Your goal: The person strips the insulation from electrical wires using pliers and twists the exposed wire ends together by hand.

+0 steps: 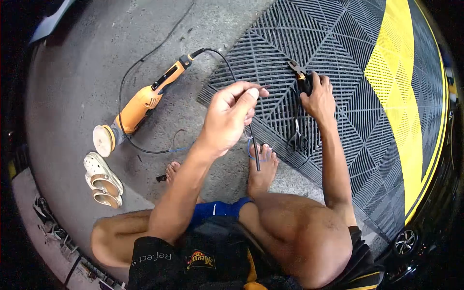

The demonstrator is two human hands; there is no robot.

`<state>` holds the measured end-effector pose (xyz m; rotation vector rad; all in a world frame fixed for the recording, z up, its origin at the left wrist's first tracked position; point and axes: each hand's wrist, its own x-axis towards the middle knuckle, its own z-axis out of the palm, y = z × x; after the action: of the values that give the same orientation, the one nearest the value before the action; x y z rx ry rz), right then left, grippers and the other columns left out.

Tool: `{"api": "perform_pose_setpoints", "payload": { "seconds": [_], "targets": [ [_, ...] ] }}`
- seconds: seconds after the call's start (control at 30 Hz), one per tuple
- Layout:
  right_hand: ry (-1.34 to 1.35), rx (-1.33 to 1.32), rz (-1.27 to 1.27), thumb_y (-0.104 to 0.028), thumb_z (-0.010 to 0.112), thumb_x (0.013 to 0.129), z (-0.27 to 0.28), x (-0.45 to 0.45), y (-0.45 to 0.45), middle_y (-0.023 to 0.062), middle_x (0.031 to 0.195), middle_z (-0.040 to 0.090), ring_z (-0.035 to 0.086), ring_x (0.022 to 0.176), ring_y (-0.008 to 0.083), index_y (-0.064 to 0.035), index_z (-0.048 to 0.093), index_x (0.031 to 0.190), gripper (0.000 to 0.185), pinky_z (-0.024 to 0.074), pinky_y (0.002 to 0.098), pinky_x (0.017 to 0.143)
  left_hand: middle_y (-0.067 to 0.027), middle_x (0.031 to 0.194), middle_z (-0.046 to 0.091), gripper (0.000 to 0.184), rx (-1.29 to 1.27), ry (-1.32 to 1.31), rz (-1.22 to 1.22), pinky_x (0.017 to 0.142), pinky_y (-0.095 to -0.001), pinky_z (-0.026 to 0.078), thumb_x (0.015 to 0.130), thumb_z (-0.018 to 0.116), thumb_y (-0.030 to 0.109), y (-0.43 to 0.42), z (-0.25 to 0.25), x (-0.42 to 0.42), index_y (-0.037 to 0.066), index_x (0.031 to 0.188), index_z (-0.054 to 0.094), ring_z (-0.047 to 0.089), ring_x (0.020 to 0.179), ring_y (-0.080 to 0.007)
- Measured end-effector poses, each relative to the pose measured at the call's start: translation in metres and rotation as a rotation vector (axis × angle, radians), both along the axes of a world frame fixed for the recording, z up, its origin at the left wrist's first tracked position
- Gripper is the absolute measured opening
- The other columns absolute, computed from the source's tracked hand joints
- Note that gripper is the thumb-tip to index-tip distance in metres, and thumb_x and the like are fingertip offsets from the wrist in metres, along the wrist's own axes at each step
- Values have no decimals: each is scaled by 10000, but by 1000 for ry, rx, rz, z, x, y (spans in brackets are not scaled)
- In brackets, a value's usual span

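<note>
My left hand [229,116] is raised in the middle of the view, thumb and fingers pinched on a black cable [256,152] that hangs below it over my foot. Farther right, my right hand [319,96] rests on the handles of pliers [297,70] lying on the black grid mat, their jaws pointing away from me. Just below that hand, scissors [297,137] with black handles lie on the mat. An orange polisher [135,106] with a round white pad lies on the concrete at the left, its black cord looping around it.
White clogs [104,179] stand on the concrete floor [72,106] at the left. Blue and brown wires show near my bare feet. Yellow tiles [398,101] run along the mat's right side. A car wheel [405,241] is at the lower right.
</note>
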<state>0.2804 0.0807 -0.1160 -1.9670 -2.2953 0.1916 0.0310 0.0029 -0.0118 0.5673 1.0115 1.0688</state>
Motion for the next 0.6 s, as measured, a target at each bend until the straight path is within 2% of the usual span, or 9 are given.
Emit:
{"api": "perform_pose_setpoints", "payload": {
  "seconds": [0.07,0.1,0.13,0.23,0.3,0.37,0.43,0.53,0.6],
  "targets": [
    [-81,-143,-37,-202,687,717,5,-6,12,228,1208,502,555,1075,396,-3,497,1255,604,519,471,855,44,685,443,221,-2,67,18,523,-172,326,979,525,163,-1,7,-1,-38,1035,600,384,592,-19],
    [-148,-174,-33,-176,672,726,7,-8,18,237,1154,518,617,965,402,2,507,1188,522,562,458,771,36,697,463,214,28,85,47,526,-174,334,977,533,158,-2,8,0,-37,1036,600,398,600,-24],
    [-140,-160,-1,-125,640,739,2,-5,24,258,1119,529,656,835,401,16,493,1122,433,582,428,676,28,709,483,208,54,103,73,529,-176,341,974,540,152,-4,8,-1,-37,1036,599,412,608,-28],
    [-107,-37,16,-67,588,771,4,6,28,296,1064,532,656,643,394,38,463,1047,321,572,381,521,7,750,525,195,108,128,76,565,-192,368,971,550,152,-8,8,-6,-24,1039,600,451,651,-50],
    [16,-33,-19,-70,571,818,8,11,23,245,1039,537,631,687,389,9,483,1035,248,538,442,573,4,765,527,182,149,79,83,597,-206,381,979,538,151,-10,11,-7,-9,1049,592,462,676,-64],
    [187,37,37,-35,560,842,27,8,9,199,1018,539,592,807,400,-5,503,1015,185,489,486,685,10,746,511,178,156,42,119,586,-207,374,981,532,150,-10,13,-4,-8,1045,585,451,660,-60],
    [352,13,26,45,564,791,61,-13,-12,194,1019,532,572,884,407,3,508,1045,263,485,460,744,17,726,494,174,153,0,147,575,-209,368,983,527,149,-13,16,-4,-7,1041,578,439,644,-55],
    [502,67,152,120,564,722,82,-32,-31,196,1036,518,559,940,399,3,509,1064,365,481,444,784,34,692,458,167,108,-69,109,527,-200,333,985,520,146,-16,25,-2,-7,1028,569,397,594,-34],
    [567,38,197,166,570,668,99,-48,-41,200,1051,506,549,987,399,8,503,1065,433,479,435,815,30,763,570,135,94,113,183,556,-178,366,961,545,105,-16,35,5,-5,933,618,442,648,-1]
  ]
}}
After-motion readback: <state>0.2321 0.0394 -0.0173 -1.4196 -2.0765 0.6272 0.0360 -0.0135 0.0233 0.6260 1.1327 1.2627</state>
